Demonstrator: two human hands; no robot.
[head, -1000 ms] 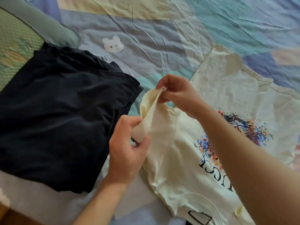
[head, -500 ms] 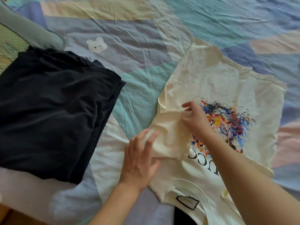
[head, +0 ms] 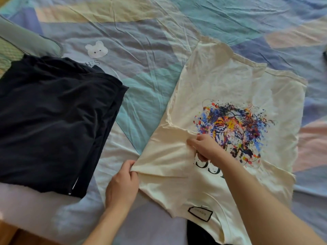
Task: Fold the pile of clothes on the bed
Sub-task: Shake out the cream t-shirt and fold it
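Both hands had a grip on the cream T-shirt [head: 221, 89], which lay face up on the bed [head: 150, 32], spread over the patchwork bedsheet [head: 141, 82]. Left hand [head: 122, 186]: its fingers were curled round the sleeve edge at the shirt's near left corner, pinching the cloth where it bunched into creases. Right hand [head: 207, 149]: it sat further in on the shirt, fingers bent and gathering a fold of fabric just beside the colourful lion print [head: 233, 129], partly covering the dark lettering [head: 207, 168] under the print. Between the two hands the sleeve was folded over onto the chest of the shirt, pulled fairly taut. The shirt's neckline pointed toward the person, with a black-bordered neck label [head: 200, 213] showing inside the collar. A bit of dark cloth [head: 196, 232] peeked out beneath the collar at the near edge; what it was could not be told.

To the left, apart from the T-shirt, lay a folded black garment [head: 53, 121], its far corner resting on a green pillow [head: 26, 38]. A white bear motif [head: 96, 49] was printed on the bedsheet beyond the black garment.
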